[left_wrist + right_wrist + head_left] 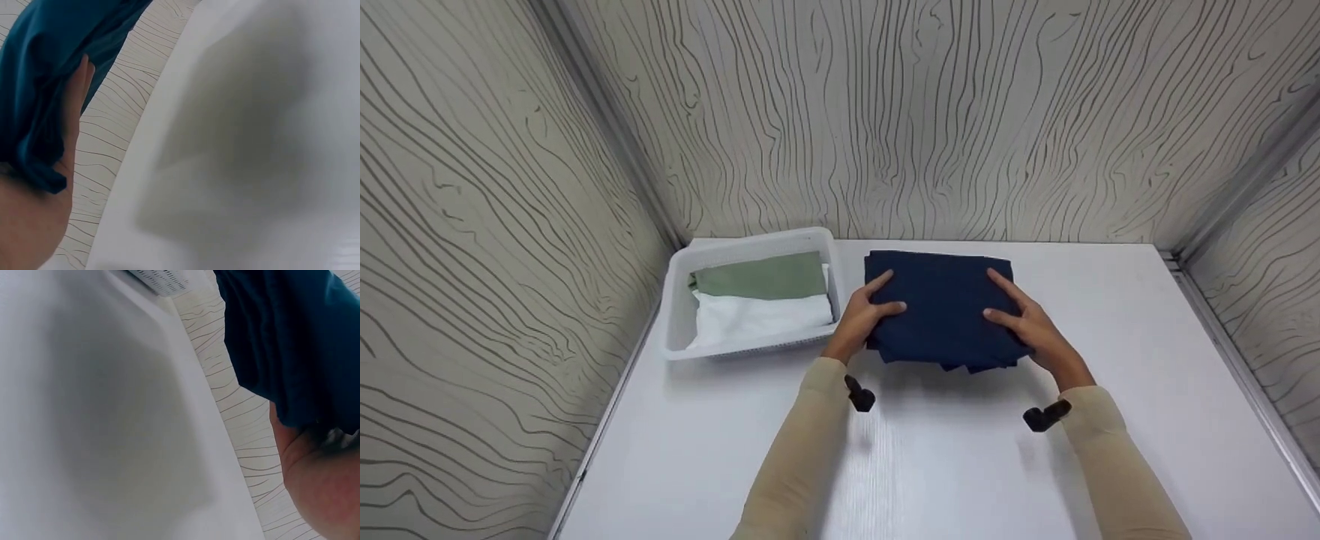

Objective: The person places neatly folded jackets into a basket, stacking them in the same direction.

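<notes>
A folded navy blue cloth [941, 315] is held up off the white table between both hands. At its left edge the left hand [864, 319] grips it, thumb and a finger on top and the other fingers beneath. The right hand [1031, 330] grips the right edge in the same way. In the left wrist view, fingers of the left hand [67, 124] lie along the underside of the cloth [50, 50]. The right wrist view has the layered folds of the cloth [281, 337] hanging over the right hand [315, 478].
A white plastic basket [679, 300] stands at the back left of the table [945, 465], holding a folded green cloth [765, 277] and a folded white cloth [761, 315]. Patterned panels [847, 112] wall the table in at the back and sides.
</notes>
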### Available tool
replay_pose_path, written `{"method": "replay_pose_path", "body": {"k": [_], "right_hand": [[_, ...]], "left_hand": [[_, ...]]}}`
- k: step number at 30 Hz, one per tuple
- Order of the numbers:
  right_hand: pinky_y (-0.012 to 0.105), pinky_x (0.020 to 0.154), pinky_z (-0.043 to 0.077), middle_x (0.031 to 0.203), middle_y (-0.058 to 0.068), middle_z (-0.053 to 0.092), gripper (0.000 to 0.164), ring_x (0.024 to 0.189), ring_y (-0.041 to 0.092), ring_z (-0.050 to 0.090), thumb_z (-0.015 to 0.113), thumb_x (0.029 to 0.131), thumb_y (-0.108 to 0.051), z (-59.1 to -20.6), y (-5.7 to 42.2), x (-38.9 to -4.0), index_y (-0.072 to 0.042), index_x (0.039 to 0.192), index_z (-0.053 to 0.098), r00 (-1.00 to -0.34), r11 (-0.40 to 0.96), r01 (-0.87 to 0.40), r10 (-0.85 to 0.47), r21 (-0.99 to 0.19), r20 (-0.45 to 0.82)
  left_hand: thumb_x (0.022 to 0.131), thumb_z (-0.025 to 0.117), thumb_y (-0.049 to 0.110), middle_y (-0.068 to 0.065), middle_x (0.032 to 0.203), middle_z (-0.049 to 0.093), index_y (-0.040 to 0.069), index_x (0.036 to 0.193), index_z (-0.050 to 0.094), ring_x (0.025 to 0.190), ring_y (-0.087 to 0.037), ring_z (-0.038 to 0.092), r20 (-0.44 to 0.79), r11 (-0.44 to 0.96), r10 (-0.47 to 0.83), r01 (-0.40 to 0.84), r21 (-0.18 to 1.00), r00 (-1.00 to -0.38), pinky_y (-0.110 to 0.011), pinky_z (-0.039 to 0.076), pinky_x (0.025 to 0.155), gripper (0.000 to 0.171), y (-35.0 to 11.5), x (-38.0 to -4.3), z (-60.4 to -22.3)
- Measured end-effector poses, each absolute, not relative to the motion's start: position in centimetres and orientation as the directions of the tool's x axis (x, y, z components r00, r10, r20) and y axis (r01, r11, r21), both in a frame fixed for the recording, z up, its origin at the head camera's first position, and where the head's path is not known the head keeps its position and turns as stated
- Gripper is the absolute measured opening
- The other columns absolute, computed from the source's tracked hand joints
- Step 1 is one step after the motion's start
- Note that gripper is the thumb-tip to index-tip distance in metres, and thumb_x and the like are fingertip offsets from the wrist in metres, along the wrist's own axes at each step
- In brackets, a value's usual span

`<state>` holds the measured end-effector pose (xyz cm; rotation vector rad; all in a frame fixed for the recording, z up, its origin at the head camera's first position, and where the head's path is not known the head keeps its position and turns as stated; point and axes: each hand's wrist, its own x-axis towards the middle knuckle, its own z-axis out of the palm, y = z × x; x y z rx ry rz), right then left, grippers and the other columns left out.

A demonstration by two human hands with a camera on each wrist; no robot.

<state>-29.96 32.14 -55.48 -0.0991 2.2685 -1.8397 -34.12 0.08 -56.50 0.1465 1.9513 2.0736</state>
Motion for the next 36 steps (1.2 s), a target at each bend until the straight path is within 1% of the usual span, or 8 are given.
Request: {"method": "replay_pose_path", "body": {"k": [7, 12, 16, 25, 30, 36], "right_hand": [[0.065, 0.132, 0.003, 0.181, 0.008, 0.001, 0.085, 0.167, 0.039, -0.002, 0.072, 0.104, -0.026, -54.5, 31.7, -30.3, -0.031, 0.172, 0.022, -0.975, 0.212, 0.045, -0.201, -0.976, -0.089], [0.061, 0.133, 0.005, 0.182, 0.007, 0.001, 0.084, 0.168, 0.036, 0.0, 0.071, 0.104, -0.024, -53.8, 31.1, -30.4, -0.028, 0.172, 0.022, -0.973, 0.187, 0.018, -0.222, -0.982, -0.06], [0.062, 0.133, 0.006, 0.181, 0.008, 0.002, 0.082, 0.167, 0.037, 0.001, 0.07, 0.105, -0.024, -53.5, 30.6, -30.6, -0.027, 0.172, 0.023, -0.97, 0.184, 0.002, -0.239, -0.983, -0.047], [0.063, 0.133, 0.002, 0.181, 0.007, 0.001, 0.081, 0.167, 0.036, -0.002, 0.069, 0.106, -0.024, -52.9, 29.0, -31.2, -0.027, 0.172, 0.023, -0.956, 0.187, -0.033, -0.294, -0.982, -0.024], [0.063, 0.133, 0.002, 0.181, 0.007, 0.001, 0.08, 0.167, 0.037, -0.001, 0.069, 0.105, -0.022, -52.7, 27.6, -31.7, -0.027, 0.172, 0.024, -0.949, 0.166, -0.042, -0.316, -0.985, -0.012], [0.063, 0.133, 0.006, 0.182, 0.007, 0.002, 0.081, 0.167, 0.037, 0.002, 0.071, 0.104, -0.024, -52.5, 25.7, -32.3, -0.03, 0.171, 0.026, -0.948, 0.161, -0.028, -0.318, -0.987, -0.025]], "left_hand": [[0.089, 0.084, 0.019, -0.01, 0.175, 0.031, 0.032, 0.16, 0.051, 0.162, -0.033, 0.03, -0.123, -0.007, 0.272, -0.13, 0.991, -0.954, -0.049, 0.029, 0.131, 0.079, -0.6, -34.3, -55.0], [0.09, 0.083, 0.019, -0.01, 0.175, 0.031, 0.031, 0.16, 0.051, 0.162, -0.032, 0.03, -0.102, 0.011, 0.269, -0.103, 0.995, -0.958, -0.048, 0.027, 0.132, 0.078, -1.2, -34.3, -54.2], [0.09, 0.082, 0.02, -0.008, 0.175, 0.031, 0.03, 0.161, 0.05, 0.163, -0.031, 0.029, -0.079, 0.022, 0.266, -0.076, 0.997, -0.961, -0.048, 0.026, 0.133, 0.079, -2.0, -34.2, -53.7], [0.092, 0.081, 0.02, -0.004, 0.176, 0.03, 0.029, 0.162, 0.048, 0.166, -0.03, 0.02, -0.068, 0.054, 0.248, -0.056, 0.997, -0.966, -0.05, 0.019, 0.134, 0.078, -4.2, -34.1, -53.1], [0.092, 0.082, 0.02, -0.007, 0.176, 0.031, 0.027, 0.162, 0.049, 0.165, -0.032, 0.022, -0.057, 0.063, 0.215, -0.045, 0.997, -0.975, -0.051, 0.02, 0.134, 0.078, -5.6, -34.0, -52.9], [0.091, 0.082, 0.022, -0.012, 0.176, 0.027, 0.029, 0.162, 0.048, 0.165, -0.033, 0.022, -0.069, 0.056, 0.188, -0.06, 0.997, -0.98, -0.052, 0.021, 0.134, 0.079, -7.5, -33.8, -52.8]]}}
